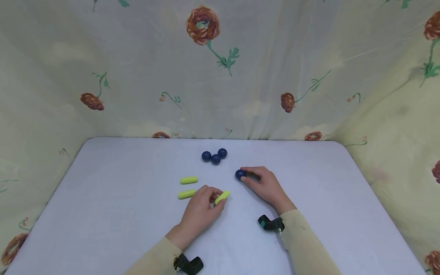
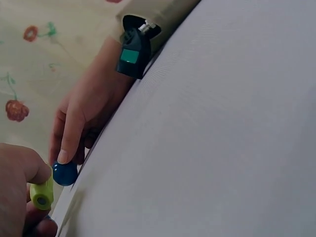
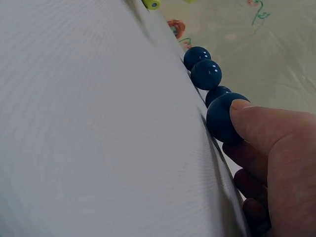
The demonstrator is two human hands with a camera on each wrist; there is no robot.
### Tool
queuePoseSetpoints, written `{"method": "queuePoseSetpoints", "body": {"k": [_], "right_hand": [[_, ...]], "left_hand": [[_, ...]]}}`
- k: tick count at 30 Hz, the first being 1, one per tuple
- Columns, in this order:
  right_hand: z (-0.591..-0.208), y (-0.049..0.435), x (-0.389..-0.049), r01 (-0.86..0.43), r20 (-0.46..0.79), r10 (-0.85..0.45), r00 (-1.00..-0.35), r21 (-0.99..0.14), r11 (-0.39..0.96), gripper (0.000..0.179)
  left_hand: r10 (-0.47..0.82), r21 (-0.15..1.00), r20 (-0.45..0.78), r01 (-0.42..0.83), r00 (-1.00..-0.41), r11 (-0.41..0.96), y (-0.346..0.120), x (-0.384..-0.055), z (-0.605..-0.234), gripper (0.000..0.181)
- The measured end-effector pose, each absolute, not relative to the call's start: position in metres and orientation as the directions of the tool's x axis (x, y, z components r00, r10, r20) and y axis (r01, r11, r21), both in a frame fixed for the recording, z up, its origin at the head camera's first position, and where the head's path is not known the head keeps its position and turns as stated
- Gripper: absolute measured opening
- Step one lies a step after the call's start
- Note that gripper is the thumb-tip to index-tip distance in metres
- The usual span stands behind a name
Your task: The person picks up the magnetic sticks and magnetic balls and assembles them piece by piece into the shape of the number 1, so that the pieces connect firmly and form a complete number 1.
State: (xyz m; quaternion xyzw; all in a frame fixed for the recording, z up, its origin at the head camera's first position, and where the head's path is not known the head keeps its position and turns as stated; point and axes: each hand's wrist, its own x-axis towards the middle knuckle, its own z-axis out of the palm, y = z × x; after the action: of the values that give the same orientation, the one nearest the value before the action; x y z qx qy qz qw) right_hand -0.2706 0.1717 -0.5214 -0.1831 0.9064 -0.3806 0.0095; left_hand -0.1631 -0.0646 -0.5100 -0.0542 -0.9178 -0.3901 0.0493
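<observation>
My left hand [image 1: 201, 208] pinches a short yellow-green rod [image 1: 222, 197] between thumb and fingers, tilted up to the right. A round grey spot shows in the end of this rod [image 2: 42, 196] in the left wrist view. To the right and farther back, my right hand [image 1: 266, 186] grips a shiny dark blue ball [image 1: 240, 175] with thumb and fingertips. The right wrist view shows the thumb lying over this ball [image 3: 223, 118], close over the white tabletop. The two hands are apart in the head view.
Beyond the hands, three more blue balls [image 1: 215, 159] sit clustered on the white table [image 1: 113, 214]. Left of them lies one yellow-green rod [image 1: 188, 180], with another rod [image 1: 186, 194] partly behind my left hand. A flowered cloth [image 1: 137, 68] hangs around the table's back and sides.
</observation>
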Motion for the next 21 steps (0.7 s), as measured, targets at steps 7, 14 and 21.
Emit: {"method": "queuePoseSetpoints", "body": {"k": [7,14,21], "right_hand": [[-0.522,0.173,-0.271,-0.327,0.12,-0.346,-0.93,-0.698,0.637,0.037],[-0.521,0.172,-0.27,-0.332,0.124,-0.347,-0.93,-0.693,0.64,0.036],[-0.519,0.171,-0.27,-0.328,0.116,-0.348,-0.93,-0.688,0.647,0.037]], "left_hand": [[0.046,0.682,0.115,0.113,-0.992,0.723,-0.049,-0.177,-0.509,0.024],[0.019,0.676,0.119,0.095,-0.993,0.73,-0.044,-0.188,-0.509,0.025],[0.018,0.669,0.108,0.086,-0.994,0.738,-0.042,-0.194,-0.508,0.025]]}}
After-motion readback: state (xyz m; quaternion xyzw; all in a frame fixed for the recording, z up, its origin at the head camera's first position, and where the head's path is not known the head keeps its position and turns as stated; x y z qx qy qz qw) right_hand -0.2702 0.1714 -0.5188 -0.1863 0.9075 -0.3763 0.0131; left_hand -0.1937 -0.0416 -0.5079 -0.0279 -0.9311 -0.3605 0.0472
